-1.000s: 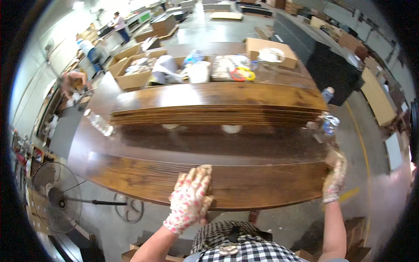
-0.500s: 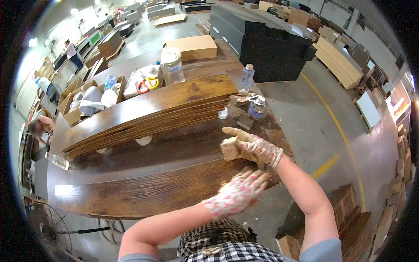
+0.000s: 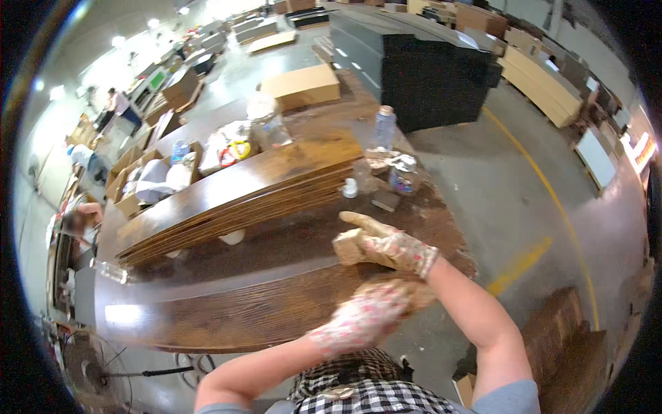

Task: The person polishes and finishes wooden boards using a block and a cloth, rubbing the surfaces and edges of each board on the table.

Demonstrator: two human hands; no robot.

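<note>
**Head view: gloved hands meet at the end of a dark-stained board**

The head view looks down on a long wooden board (image 3: pixel 227 314), stained dark brown, its grain running lengthwise and its surface glossy enough to catch a pale glare near the left end. It lies flat along the near edge of a workbench (image 3: pixel 420 207) whose top is rough and mottled with brown stain. Behind it sits a stack of similar boards (image 3: pixel 241 196), thin and flat, their layered edges showing lighter stripes.

Both hands wear soft fabric gloves in a pale floral print, smudged tan. The right hand (image 3: pixel 389 245) is raised above the right end of the board, thumb sticking out, fingers curled around a small tan block (image 3: pixel 348 247) with a dull, sponge-like face; the grip is closed on it. The left hand (image 3: pixel 362 314) crosses under the right forearm and rests at the board's right end with fingers bent loosely; it is blurred, and I cannot tell whether it holds anything.

Further back on the bench stand a clear plastic bottle (image 3: pixel 384 127), a small white cap-shaped item (image 3: pixel 350 188) and crumpled clear wrapping (image 3: pixel 400 172). A flat cardboard box (image 3: pixel 301 86) lies beyond.
</note>
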